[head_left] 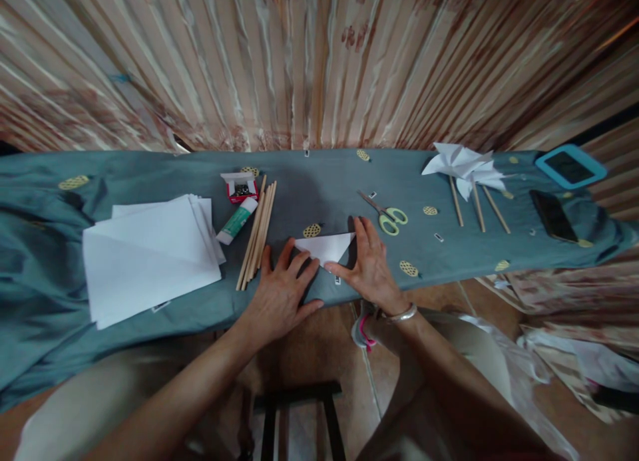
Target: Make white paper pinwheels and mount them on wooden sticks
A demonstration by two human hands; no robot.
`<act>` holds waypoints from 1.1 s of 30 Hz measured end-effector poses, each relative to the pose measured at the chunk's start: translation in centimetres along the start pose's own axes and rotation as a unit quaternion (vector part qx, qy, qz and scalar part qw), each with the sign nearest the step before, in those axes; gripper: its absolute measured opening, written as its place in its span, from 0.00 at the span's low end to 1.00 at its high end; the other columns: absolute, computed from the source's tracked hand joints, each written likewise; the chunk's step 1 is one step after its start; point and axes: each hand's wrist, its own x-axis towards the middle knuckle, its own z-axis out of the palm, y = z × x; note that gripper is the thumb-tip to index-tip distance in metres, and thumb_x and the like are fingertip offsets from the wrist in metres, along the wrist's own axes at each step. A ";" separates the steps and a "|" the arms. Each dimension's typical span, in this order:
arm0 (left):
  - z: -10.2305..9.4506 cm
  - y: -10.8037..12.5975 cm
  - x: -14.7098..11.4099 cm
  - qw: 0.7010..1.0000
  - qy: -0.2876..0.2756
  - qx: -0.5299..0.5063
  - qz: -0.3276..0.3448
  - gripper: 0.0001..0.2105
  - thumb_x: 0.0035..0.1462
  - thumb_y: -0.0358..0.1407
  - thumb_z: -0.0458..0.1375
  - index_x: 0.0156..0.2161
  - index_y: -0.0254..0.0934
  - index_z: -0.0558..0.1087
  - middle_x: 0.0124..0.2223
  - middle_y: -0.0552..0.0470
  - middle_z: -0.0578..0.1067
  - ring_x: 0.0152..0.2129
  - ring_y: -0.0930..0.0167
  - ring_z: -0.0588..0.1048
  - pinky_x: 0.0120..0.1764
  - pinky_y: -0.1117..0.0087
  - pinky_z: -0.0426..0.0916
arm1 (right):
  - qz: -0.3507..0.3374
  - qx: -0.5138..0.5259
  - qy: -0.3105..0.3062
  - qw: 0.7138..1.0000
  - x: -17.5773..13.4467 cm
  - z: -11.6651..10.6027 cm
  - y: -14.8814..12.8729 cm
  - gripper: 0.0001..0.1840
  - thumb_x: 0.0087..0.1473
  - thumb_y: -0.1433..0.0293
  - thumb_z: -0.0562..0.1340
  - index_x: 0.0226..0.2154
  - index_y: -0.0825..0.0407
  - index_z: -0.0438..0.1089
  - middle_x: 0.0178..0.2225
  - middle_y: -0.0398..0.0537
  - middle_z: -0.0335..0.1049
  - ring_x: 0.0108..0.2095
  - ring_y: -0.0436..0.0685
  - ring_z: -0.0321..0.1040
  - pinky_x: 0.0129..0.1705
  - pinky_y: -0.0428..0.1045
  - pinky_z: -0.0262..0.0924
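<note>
A small sheet of white paper (pixel 327 248), folded to a triangle, lies near the front edge of the table with its long side away from me. My left hand (pixel 279 291) rests with fingers spread, its fingertips on the paper's left part. On the other side, my right hand (pixel 368 265) has its fingers stretched at the right corner, while its thumb touches the paper near the lower point. Scissors with light green handles (pixel 391 220) lie beyond my right hand, blades partly apart. Several thin wooden sticks (pixel 258 235) lie left of the paper, close to my left hand.
A stack of white paper (pixel 150 258) lies at left. Near the sticks are a glue stick (pixel 237 221) and a small open red box (pixel 241 188). At right are white paper pinwheels (pixel 464 165) on sticks, a blue-framed tablet (pixel 570 166) and a black phone (pixel 553 215). Curtains hang behind.
</note>
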 end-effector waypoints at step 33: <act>-0.4 -0.1 -0.2 0.998 0.012 0.054 -0.004 0.30 0.57 0.50 0.57 0.60 0.34 0.66 0.63 0.26 0.61 0.62 0.45 0.57 0.57 0.39 0.53 | 0.062 -0.016 0.096 0.993 3.9 0.9 3.9 0.32 0.60 0.58 0.54 0.59 0.63 0.58 0.61 0.67 0.56 0.62 0.69 0.52 0.61 0.64 0.53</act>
